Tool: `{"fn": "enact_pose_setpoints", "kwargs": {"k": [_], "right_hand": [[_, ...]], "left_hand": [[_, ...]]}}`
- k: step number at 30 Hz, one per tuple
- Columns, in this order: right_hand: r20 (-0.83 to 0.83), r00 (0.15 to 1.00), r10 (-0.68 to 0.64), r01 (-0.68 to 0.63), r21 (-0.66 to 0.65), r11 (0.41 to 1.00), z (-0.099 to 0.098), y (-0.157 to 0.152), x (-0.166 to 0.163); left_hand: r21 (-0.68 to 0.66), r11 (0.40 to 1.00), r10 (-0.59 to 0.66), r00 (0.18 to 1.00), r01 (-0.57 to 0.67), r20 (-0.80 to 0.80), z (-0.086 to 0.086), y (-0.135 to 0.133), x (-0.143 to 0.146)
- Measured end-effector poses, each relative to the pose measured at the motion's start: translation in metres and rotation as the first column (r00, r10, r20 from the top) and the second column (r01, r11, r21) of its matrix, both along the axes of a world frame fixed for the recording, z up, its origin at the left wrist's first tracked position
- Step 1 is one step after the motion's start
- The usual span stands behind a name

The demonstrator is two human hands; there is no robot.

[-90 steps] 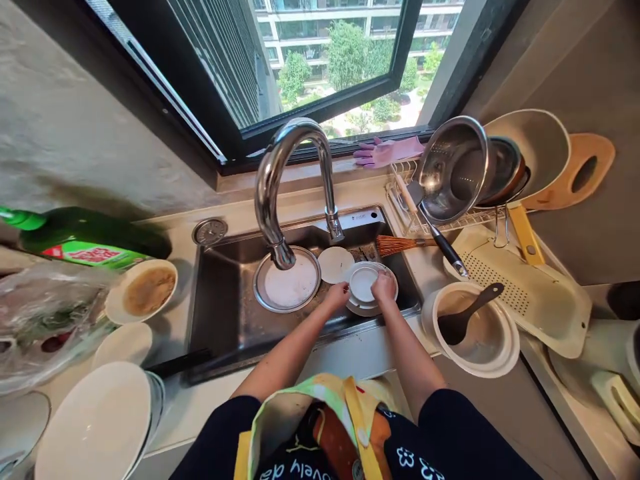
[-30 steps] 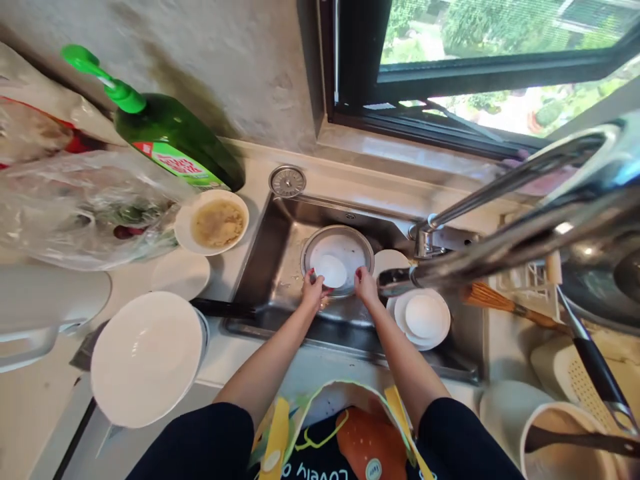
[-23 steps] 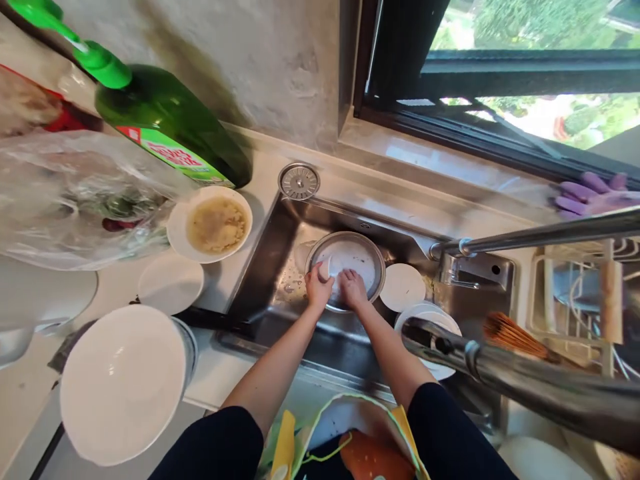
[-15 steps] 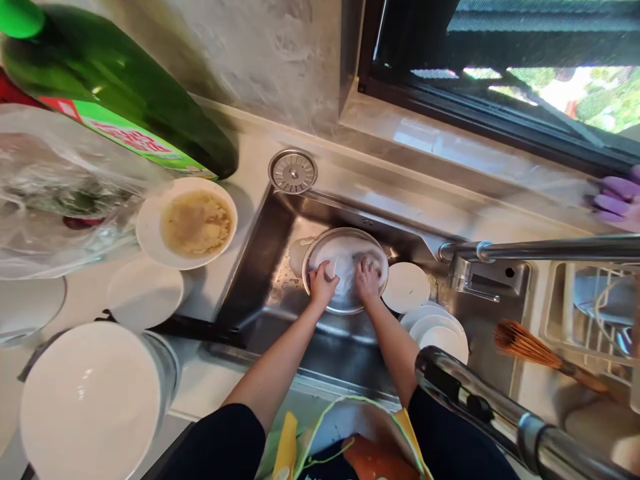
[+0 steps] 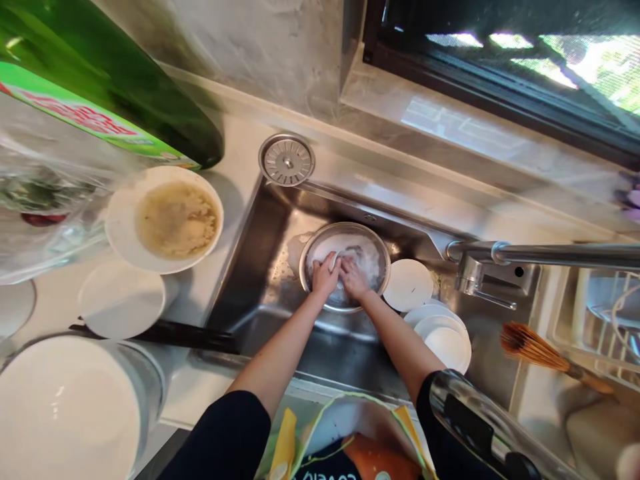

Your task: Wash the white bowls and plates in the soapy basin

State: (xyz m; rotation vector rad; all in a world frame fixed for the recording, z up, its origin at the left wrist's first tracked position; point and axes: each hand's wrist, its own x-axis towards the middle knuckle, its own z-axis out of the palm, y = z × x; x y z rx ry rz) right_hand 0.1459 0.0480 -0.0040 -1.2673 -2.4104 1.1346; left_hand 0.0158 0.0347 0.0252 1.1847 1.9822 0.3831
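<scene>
Both my hands are down in a round steel basin [image 5: 376,240] of foamy water that stands in the sink [image 5: 260,267]. My left hand [image 5: 325,277] is closed round a small white dish whose rim [image 5: 331,257] shows above the fingers. My right hand [image 5: 354,279] is curled right beside it, pressing on the same spot; what it holds is hidden by foam. The two hands touch each other.
In the sink right of the basin lie a small white plate [image 5: 411,285] and a stack of white plates [image 5: 443,333]. The faucet [image 5: 550,253] crosses the right side. On the left counter: a green bottle [image 5: 100,73], a bowl of leftovers [image 5: 173,217], a saucer [image 5: 123,300], a large white bowl [image 5: 65,407]. A brush [image 5: 540,350] lies at right.
My hands left the plate stack at the sink's right and carried a small white dish into the steel basin. They have since drawn together there. The view has swung left and closer.
</scene>
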Motion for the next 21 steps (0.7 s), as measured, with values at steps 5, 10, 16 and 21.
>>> {"fn": "enact_pose_setpoints", "kwargs": {"k": [5,10,16,21], "right_hand": [[0.014,0.997,-0.081,0.082,-0.259,0.962,-0.009,-0.008,-0.014],[-0.19,0.849,-0.493,0.271,-0.644,0.715,0.005,-0.032,-0.028],[-0.249,0.964,-0.098,0.02,-0.298,0.954,0.025,-0.042,0.004],[0.04,0.933,0.359,-0.36,0.016,0.933,0.018,-0.016,0.033]], "left_hand": [[0.04,0.999,0.0,1.0,0.0,-0.008,-0.003,-0.002,0.0],[0.059,0.998,0.008,1.0,-0.008,-0.011,-0.004,-0.013,-0.002],[0.046,0.997,0.05,0.98,-0.06,0.192,0.003,-0.014,-0.014],[-0.109,0.992,0.102,0.9,-0.062,0.423,0.015,-0.009,-0.025]]}}
